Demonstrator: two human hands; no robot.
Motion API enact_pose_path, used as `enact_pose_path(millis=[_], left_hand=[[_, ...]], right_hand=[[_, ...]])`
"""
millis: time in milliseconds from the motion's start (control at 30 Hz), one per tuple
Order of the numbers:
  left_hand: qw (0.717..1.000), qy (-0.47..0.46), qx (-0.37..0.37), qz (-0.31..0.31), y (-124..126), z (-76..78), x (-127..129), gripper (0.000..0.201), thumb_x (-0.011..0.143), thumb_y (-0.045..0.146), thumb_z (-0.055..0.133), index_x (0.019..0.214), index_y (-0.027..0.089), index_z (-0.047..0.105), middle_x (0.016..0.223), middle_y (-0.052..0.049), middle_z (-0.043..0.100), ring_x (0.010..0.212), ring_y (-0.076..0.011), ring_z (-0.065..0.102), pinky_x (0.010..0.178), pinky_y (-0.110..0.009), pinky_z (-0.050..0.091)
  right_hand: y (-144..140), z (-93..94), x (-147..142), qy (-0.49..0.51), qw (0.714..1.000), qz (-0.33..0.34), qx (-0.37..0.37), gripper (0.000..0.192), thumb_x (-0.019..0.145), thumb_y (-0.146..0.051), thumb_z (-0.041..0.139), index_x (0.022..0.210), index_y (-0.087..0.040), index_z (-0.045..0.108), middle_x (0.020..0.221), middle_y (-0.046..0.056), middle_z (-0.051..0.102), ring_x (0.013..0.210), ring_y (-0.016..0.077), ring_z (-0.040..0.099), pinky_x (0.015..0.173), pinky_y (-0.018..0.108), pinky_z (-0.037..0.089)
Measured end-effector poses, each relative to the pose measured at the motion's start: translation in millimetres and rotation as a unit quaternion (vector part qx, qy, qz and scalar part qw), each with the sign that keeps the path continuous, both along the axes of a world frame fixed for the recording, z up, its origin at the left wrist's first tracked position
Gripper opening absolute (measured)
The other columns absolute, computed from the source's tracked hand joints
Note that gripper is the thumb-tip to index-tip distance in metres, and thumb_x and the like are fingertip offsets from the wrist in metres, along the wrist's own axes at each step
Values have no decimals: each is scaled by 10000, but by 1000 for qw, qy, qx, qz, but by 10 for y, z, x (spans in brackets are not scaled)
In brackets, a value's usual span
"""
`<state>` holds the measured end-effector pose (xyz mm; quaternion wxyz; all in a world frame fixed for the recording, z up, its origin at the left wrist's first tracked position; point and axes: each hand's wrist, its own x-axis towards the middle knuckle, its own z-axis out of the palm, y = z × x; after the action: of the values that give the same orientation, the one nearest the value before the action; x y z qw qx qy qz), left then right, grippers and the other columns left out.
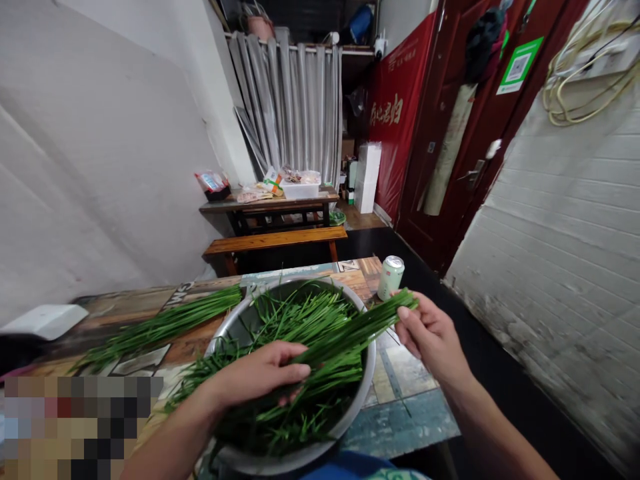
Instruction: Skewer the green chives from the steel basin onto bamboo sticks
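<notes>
Tabletop: patterned surface carrying everything in hand; its right edge drops to a dark floor.
Steel basin: wide round bowl near the tabletop's front edge, heaped with loose green chives.
Sorted chives: a long, roughly aligned bundle lying on the tabletop left of the basin, tips toward the left edge.
Held bunch: a slim sheaf of stalks stretched slantwise over the basin, between the two hands.
Left hand: palm down over the basin, fingers curled loosely around the lower end of the held bunch, thumb tucked beneath.
Right hand: at the basin's right rim, thumb and forefinger pinching the upper end of the bunch.
Can: pale drink can upright near the tabletop's far right corner, just beyond the right hand.
White slab: flat object at the left edge.
Technique note: the sheaf likely handles best kept taut and parallel, ends level, with a light grip so that stalks do not bruise or snap.
</notes>
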<state>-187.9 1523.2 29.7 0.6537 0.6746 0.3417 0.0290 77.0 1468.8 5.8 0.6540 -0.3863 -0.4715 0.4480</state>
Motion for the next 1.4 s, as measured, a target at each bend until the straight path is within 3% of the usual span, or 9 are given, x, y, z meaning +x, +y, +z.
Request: enact_pose_path(millis=[100, 233, 400, 567, 733, 933, 1033, 1200, 1400], left_hand=[[993, 93, 74, 5, 9, 52, -256, 297, 766, 434, 529, 711, 142, 544, 582, 26, 543, 486, -72, 446, 458, -167, 324], [969, 199, 148, -2, 43, -82, -408, 333, 761, 464, 485, 758, 152, 599, 665, -3, 609, 598, -140, 556, 519, -199, 390], [899, 294, 325, -8, 103, -162, -392, 413, 757, 485, 482, 1028, 216, 640, 1053, -75, 651, 975, -260, 580, 835, -322, 409], [829, 315, 462, -13, 261, -96, 27, 379, 814, 388, 433, 1111, 223, 601, 1043, -96, 651, 960, -267, 587, 805, -345, 412], [837, 236, 489, -64, 453, -370, 557, 216, 795, 283, 498, 877, 222, 688, 851, -62, 670, 827, -204, 597, 713, -266, 404], [827, 207, 516, -83, 466, -680, 691, 177, 768, 290, 558, 856, 207, 686, 804, -57, 636, 810, -199, 566, 712, -275, 390], [832, 212, 508, -72, 464, -717, 678, 166, 765, 277, 557, 851, 209, 683, 814, -58, 638, 826, -203, 564, 725, -282, 386], [854, 223, 468, -36, 521, -723, 648, 138, 734, 282, 573, 751, 195, 678, 805, -53, 650, 784, -188, 570, 690, -266, 383], [897, 153, 411, 59, 570, -759, 636, 212, 764, 296, 489, 771, 193, 675, 785, -29, 668, 731, -157, 575, 665, -239, 382]], right_hand=[[55, -381, -168, 60, 996, 41, -48, 150, 809, -308, 580, 865, -180, 525, 557, -62, 527, 337, 17, 320, 340, 164, 178], [93, -786, -288, 110, 980, 129, -102, 182, 751, -283, 651, 812, -159, 532, 747, -6, 605, 451, 28, 445, 439, 173, 300], [36, -877, -205, 46, 977, 152, -140, 216, 791, -352, 588, 817, -143, 539, 776, 22, 622, 406, 31, 446, 404, 182, 293], [-105, -900, -201, 69, 975, 109, -180, 234, 777, -373, 601, 779, -161, 499, 615, -65, 494, 331, -14, 246, 327, 159, 148], [-266, -1072, -250, 113, 965, 100, -214, 244, 816, -399, 548, 783, -178, 450, 531, -84, 463, 299, -19, 202, 309, 150, 92], [-360, -1168, -244, 55, 973, 63, -213, 292, 865, -420, 463, 732, -160, 444, 522, -54, 538, 246, -16, 307, 289, 146, 100], [-333, -1149, -244, 29, 974, 64, -215, 273, 868, -430, 449, 807, -164, 447, 501, -54, 553, 241, 2, 339, 285, 143, 114], [-261, -1097, -258, 21, 974, 53, -220, 285, 852, -434, 470, 909, -156, 452, 421, -92, 479, 249, 15, 260, 281, 153, 128], [-218, -1093, -277, 24, 979, 36, -198, 348, 835, -428, 499, 1014, -131, 469, 373, -111, 404, 314, 37, 241, 344, 176, 144]])
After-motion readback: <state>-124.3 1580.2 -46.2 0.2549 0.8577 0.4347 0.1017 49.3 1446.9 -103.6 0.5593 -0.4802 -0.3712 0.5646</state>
